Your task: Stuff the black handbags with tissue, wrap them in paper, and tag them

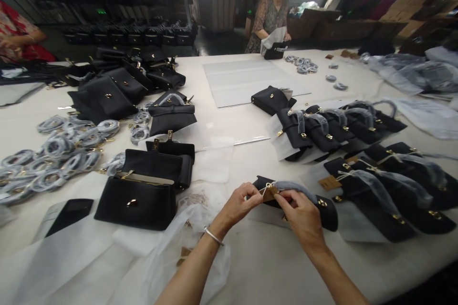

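A small brown hang tag with a pale cord is at the near end of a black handbag, right of centre on the near side of the white table. The left hand is narrowed to a pinch, apparently on the cord; the right hand pinches the tag's right edge, beside the film-wrapped handle. The step in hand looks like fixing the tag to the handbag; the next move probably calls for a fine grip on the cord while the tag is kept steady.

To the right lie more black handbags with wrapped handles, one bearing a similar tag. Left of the hands are a clear plastic bag, an upright black handbag and, farther left, coiled straps. On the far side, a co-worker handles another handbag
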A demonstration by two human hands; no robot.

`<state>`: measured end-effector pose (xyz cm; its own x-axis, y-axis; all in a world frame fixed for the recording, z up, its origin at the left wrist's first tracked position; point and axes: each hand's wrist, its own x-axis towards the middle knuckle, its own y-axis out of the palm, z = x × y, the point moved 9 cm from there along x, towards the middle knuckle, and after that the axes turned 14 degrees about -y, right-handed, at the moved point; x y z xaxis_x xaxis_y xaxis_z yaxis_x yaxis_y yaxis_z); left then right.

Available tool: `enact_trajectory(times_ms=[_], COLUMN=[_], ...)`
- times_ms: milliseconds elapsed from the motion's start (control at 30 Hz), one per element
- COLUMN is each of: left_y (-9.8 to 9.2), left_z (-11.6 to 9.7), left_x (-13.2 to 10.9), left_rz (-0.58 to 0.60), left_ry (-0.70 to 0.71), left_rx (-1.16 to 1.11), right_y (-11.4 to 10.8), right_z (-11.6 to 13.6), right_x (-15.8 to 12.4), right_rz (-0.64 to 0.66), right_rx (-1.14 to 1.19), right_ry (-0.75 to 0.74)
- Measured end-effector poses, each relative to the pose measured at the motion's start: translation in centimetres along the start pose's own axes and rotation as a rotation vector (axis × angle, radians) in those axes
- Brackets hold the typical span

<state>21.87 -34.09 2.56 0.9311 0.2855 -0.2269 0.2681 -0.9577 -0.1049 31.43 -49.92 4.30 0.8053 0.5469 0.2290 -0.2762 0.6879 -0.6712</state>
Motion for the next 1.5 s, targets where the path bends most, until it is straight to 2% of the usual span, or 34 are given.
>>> enact_trajectory(times_ms=[100,200,367,467,567,633,700,767,833,867,933,1067,1133,1167,1267,1333,1367,1433,1500], left_y=[-0.2,-0.4,-0.7,-0.4,0.8,1.7,2.0,1.3,0.4,0.2,0.5,1.0,0.1,-0.8,-4.7,-6.5,-6.9,-6.8,-6.6], left_z=[0.1,0.1,0.6,1.0,0.8,0.4,0.4,1.1,2.6,3.3,4.4,4.6,4.5,4.5,5.2,5.9,6.1,6.1,4.8], left_x=[-0.7,-1.3,-2.1,-2.6,-3.2,-3.7,-4.0,-4.0,-3.6,-3.2,-2.1,0.0,0.4,0.4,-0.2,-0.6,-0.7,-1.0,-1.7], left_rz=[0.000,-0.011,0.070,0.119,0.125,0.076,-0.040,-0.219,-0.353,-0.375,-0.337,-0.223,-0.227,-0.267,-0.497,-0.614,-0.638,-0.661,-0.695], left_ry=[0.037,0.073,0.021,-0.045,-0.002,0.077,0.121,0.074,-0.053,-0.125,-0.233,-0.287,-0.288,-0.285,-0.267,-0.255,-0.252,-0.250,-0.211], left_rx=[0.044,0.095,-0.064,-0.104,-0.032,0.006,0.021,-0.011,-0.119,-0.195,-0.355,-0.557,-0.579,-0.579,-0.582,-0.584,-0.582,-0.580,-0.516], right_y=[1.7,3.0,3.7,4.2,5.0,5.3,5.5,5.6,5.5,5.4,5.3,4.9,2.7,0.7,-5.9,-7.8,-7.6,-5.8,-3.8], right_z=[-2.1,-2.5,-2.7,-2.3,-1.6,-1.1,-0.8,-0.7,-0.8,-1.0,-1.1,-0.5,-0.2,0.0,1.9,2.7,2.3,0.4,-1.6], right_x=[-1.3,-2.2,-2.4,-2.3,-2.6,-2.9,-3.0,-2.9,-2.7,-2.5,-2.2,-2.3,-2.2,-1.9,-0.7,-0.1,0.3,1.0,1.1], right_rz=[0.091,0.157,0.188,0.119,0.007,-0.039,0.016,0.138,0.238,0.261,0.275,0.334,0.258,0.169,-0.140,-0.192,-0.137,0.071,0.250], right_rx=[0.365,0.647,0.816,0.830,0.865,0.871,0.817,0.729,0.659,0.639,0.613,0.562,0.448,0.355,0.016,-0.145,-0.195,-0.238,-0.235], right_ry=[0.331,0.504,0.576,0.565,0.544,0.520,0.477,0.425,0.384,0.371,0.359,0.332,0.281,0.221,-0.113,-0.327,-0.390,-0.435,-0.447])
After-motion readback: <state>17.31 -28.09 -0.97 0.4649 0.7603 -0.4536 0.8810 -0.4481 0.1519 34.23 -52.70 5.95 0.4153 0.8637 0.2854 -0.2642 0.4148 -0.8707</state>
